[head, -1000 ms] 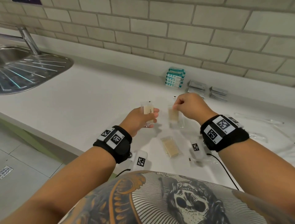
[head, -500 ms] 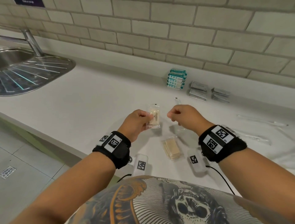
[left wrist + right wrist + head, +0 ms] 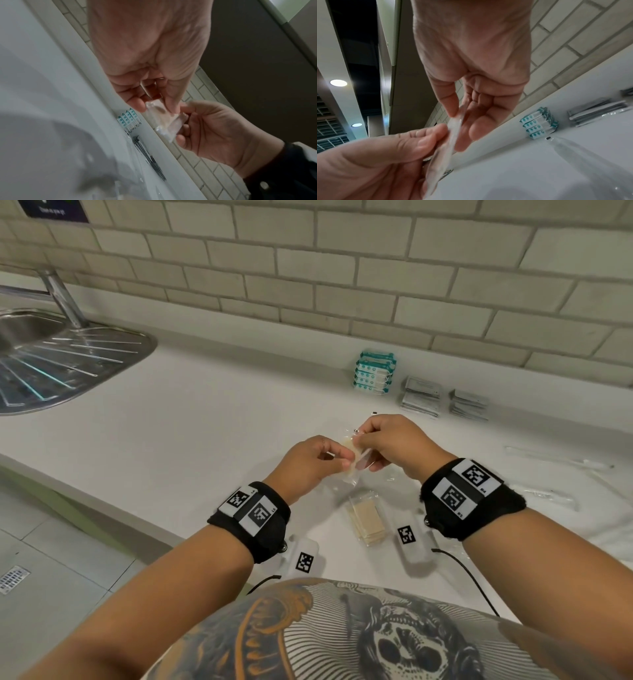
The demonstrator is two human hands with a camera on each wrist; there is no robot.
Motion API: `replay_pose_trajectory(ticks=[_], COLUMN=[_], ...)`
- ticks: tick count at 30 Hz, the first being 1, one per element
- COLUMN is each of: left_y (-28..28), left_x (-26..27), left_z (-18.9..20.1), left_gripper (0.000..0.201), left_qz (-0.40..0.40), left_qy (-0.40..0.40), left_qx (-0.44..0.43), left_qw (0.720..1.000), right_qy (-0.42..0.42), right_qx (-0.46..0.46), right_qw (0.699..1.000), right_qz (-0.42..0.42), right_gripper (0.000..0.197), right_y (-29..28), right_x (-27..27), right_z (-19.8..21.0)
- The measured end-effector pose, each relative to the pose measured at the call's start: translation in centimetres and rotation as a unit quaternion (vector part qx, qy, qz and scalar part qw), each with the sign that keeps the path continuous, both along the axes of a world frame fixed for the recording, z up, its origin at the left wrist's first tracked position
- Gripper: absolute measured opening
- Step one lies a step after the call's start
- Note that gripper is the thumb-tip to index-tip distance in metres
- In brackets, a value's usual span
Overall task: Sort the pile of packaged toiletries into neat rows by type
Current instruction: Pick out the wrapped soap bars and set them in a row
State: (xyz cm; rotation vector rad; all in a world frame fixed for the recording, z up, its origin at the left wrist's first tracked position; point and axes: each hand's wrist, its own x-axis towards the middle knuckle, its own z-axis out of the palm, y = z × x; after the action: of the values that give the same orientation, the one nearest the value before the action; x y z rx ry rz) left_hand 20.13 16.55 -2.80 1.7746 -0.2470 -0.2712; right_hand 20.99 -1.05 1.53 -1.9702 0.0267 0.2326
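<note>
A small clear packet [image 3: 352, 472] with a beige pad inside is held above the white counter [image 3: 205, 440], between both hands. My left hand [image 3: 339, 460] pinches its left side with thumb and fingers. My right hand [image 3: 367, 451] pinches its upper right edge. In the left wrist view the packet [image 3: 161, 116] sits between the left thumb and fingers, with the right hand [image 3: 181, 121] on its far end. The right wrist view shows the packet [image 3: 452, 135] edge-on. A stack of like beige packets [image 3: 366, 518] lies on the counter below the hands.
A stack of teal-and-white packs [image 3: 375, 373] stands by the wall, with two piles of grey sachets [image 3: 421, 397] [image 3: 467, 404] to its right. Long clear-wrapped items [image 3: 555, 460] lie at the right. A steel sink drainer [image 3: 68, 361] is at the far left.
My right hand put its beige packet down on the stack, then came back up. It now pinches the packet in my left hand, and the two hands have come together.
</note>
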Motion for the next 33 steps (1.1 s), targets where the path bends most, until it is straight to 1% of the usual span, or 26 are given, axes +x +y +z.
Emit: replay_pose_trajectory(ticks=[1,2,3,4,5,7,9,10,12,13,14,15,16,17,18,19,20,22,24,25,27,28,30,32,33], left_y=[0.1,0.1,0.1,0.2,0.3,0.5,0.6,0.5,0.1,-0.3,-0.6,-0.9,-1.2,-1.4,-1.6,-1.7,-1.8,-2.2,-2.6,-2.7,-2.6,-2.5,-2.4,-2.2,-2.2], left_x=[0.0,0.0,0.0,0.1,0.1,0.1,0.1,-0.1,-0.5,-0.8,-1.1,-1.3,-1.5,-1.5,-1.5,-1.5,-1.5,-1.4,-1.1,-1.0,-0.7,-0.6,-0.6,-0.5,-0.4], left_z=[0.0,-0.1,-0.2,-0.3,-0.4,-0.7,-1.3,-1.6,-2.0,-2.1,-2.2,-2.2,-2.2,-2.3,-2.4,-2.4,-2.5,-2.7,-2.8,-2.9,-3.0,-3.0,-2.8,-3.0,-3.1], left_gripper=[0.009,0.009,0.009,0.009,0.009,0.007,0.007,0.01,0.017,0.022,0.025,0.025,0.024,0.022,0.02,0.019,0.018,0.018,0.018,0.017,0.014,0.015,0.018,0.022,0.033], left_qz=[0.0,-0.001,0.001,0.008,0.017,0.032,0.03,0.024,-0.016,-0.044,-0.065,-0.076,-0.079,-0.078,-0.076,-0.074,-0.071,-0.067,-0.058,-0.049,-0.026,-0.018,-0.015,-0.011,-0.004], left_qy=[0.002,0.007,0.011,0.017,0.026,0.058,0.099,0.12,0.167,0.19,0.211,0.23,0.245,0.254,0.259,0.264,0.27,0.281,0.28,0.276,0.273,0.274,0.284,0.282,0.265], left_qx=[0.006,0.008,0.011,0.017,0.03,0.06,0.095,0.115,0.146,0.16,0.172,0.176,0.173,0.168,0.163,0.156,0.149,0.137,0.138,0.137,0.116,0.097,0.052,0.007,-0.005], left_qw=[1.0,1.0,1.0,1.0,0.999,0.996,0.99,0.986,0.975,0.968,0.96,0.954,0.951,0.949,0.949,0.949,0.949,0.948,0.948,0.95,0.955,0.956,0.957,0.959,0.964], right_qy=[-0.011,-0.036,-0.067,-0.087,-0.088,-0.039,0.006,0.025,0.048,0.039,0.037,0.028,0.03,0.043,0.064,0.097,0.143,0.237,0.282,0.286,0.278,0.274,0.267,0.224,0.177], right_qx=[-0.025,-0.09,-0.179,-0.267,-0.318,-0.353,-0.398,-0.416,-0.431,-0.425,-0.416,-0.405,-0.399,-0.393,-0.391,-0.382,-0.364,-0.283,-0.209,-0.185,-0.147,-0.127,-0.103,-0.114,-0.149], right_qw=[1.0,0.995,0.981,0.96,0.943,0.928,0.894,0.878,0.866,0.872,0.881,0.891,0.9,0.909,0.913,0.917,0.919,0.928,0.936,0.94,0.949,0.952,0.957,0.967,0.973], right_qz=[0.001,0.002,0.008,0.019,0.041,0.115,0.206,0.233,0.249,0.241,0.223,0.203,0.172,0.133,0.094,0.068,0.056,0.04,0.02,0.01,-0.023,-0.041,-0.052,-0.034,-0.017], right_gripper=[0.006,0.008,0.01,0.012,0.012,0.011,0.015,0.018,0.02,0.018,0.011,0.009,0.026,0.036,0.035,0.03,0.031,0.035,0.036,0.033,0.02,0.018,0.019,0.015,0.015], right_y=[-0.2,-0.4,-0.7,-1.0,-1.2,-1.6,-1.4,-1.2,-0.8,-0.6,-0.6,-0.8,-1.1,-1.3,-1.7,-2.0,-2.2,-2.4,-2.1,-1.8,-1.2,-1.0,-0.7,-0.2,-0.1], right_x=[0.1,0.3,0.5,0.6,0.6,0.4,-0.2,-0.3,-0.6,-0.7,-0.8,-0.9,-1.0,-1.2,-1.3,-1.5,-1.6,-2.0,-2.5,-2.6,-2.9,-2.9,-2.8,-2.6,-2.5], right_z=[-0.1,-0.2,-0.4,-0.4,-0.5,-0.5,-0.8,-1.3,-2.7,-3.6,-4.2,-4.5,-4.4,-4.3,-4.3,-4.4,-4.7,-5.5,-6.1,-6.2,-6.1,-6.2,-6.4,-6.0,-5.5])
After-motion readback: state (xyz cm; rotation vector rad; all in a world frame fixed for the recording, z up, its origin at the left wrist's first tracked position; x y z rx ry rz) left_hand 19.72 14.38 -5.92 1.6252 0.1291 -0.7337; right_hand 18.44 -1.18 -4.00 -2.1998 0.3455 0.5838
